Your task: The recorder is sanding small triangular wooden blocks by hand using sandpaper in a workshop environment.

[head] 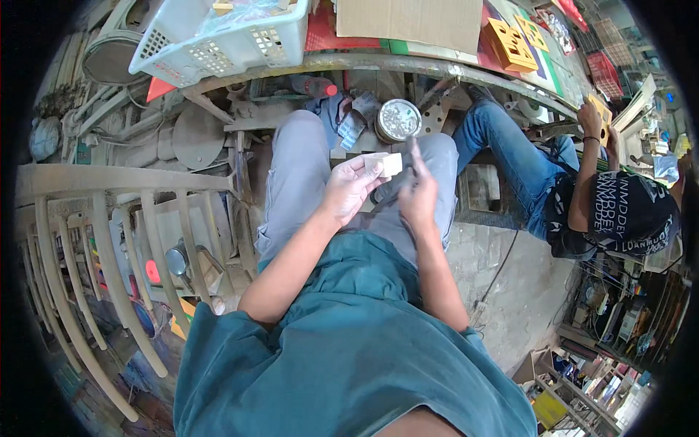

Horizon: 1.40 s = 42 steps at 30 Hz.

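My left hand (352, 185) grips a small pale wooden block (389, 164) between thumb and fingers, above my lap. Just to the right of the block is my right hand (419, 196), blurred, with one finger pointing away from me. Whether anything sits in its curled fingers is hidden by the blur. Both hands are over my grey trousers (297, 164), between the knees. Beyond the right knee stands a round tin (399, 119) with a whitish, speckled top.
A workbench edge (349, 61) runs ahead, carrying a white plastic basket (229, 49), cardboard (409, 24) and yellow cut-out pieces (508, 46). At left is a slatted wooden chair back (125, 177). A co-worker (617, 213) sits at right, holding a yellow panel (602, 117). A cable (497, 267) crosses the floor.
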### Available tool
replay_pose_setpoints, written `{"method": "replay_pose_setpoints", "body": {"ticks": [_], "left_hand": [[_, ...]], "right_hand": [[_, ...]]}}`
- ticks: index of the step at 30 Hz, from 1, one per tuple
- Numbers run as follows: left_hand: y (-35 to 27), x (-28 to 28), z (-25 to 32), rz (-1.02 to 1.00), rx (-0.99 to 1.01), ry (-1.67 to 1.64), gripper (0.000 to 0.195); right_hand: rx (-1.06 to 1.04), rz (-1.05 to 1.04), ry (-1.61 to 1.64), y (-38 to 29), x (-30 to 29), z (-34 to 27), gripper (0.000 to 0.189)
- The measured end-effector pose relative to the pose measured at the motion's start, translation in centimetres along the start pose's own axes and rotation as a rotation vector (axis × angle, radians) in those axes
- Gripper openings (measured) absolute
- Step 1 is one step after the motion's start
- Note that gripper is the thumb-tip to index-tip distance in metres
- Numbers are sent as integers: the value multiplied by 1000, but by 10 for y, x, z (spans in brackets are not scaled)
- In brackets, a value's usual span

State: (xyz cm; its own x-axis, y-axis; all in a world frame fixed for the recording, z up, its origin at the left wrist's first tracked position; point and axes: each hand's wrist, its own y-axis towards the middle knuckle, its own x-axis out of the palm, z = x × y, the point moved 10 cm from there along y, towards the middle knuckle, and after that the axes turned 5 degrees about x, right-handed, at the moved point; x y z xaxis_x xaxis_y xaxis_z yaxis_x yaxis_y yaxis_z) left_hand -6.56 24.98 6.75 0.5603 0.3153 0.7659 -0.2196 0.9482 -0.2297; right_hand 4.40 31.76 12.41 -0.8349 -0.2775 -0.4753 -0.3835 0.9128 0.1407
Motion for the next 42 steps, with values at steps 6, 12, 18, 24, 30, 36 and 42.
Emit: {"method": "replay_pose_setpoints", "body": {"ticks": [6, 12, 18, 24, 30, 36, 42], "left_hand": [[-31, 41, 31, -90, 10, -140, 35], [-57, 72, 54, -213, 71, -173, 38], [-86, 90, 68, -288, 128, -192, 43], [-97, 95, 75, -325, 138, -172, 40], [-87, 71, 60, -191, 198, -145, 43], [-74, 65, 60, -132, 190, -101, 38], [-63, 61, 61, -66, 94, -145, 47]], "right_hand": [[-564, -67, -241, -26, -30, -123, 61], [-392, 200, -250, -3, -93, -93, 67], [-237, 185, 47, -49, -102, -101, 63], [68, 152, 188, -105, -84, -42, 47], [149, 127, 224, -110, -83, -24, 44], [80, 124, 163, -73, -87, -36, 47], [-125, 16, 102, -41, -61, -89, 57]]}}
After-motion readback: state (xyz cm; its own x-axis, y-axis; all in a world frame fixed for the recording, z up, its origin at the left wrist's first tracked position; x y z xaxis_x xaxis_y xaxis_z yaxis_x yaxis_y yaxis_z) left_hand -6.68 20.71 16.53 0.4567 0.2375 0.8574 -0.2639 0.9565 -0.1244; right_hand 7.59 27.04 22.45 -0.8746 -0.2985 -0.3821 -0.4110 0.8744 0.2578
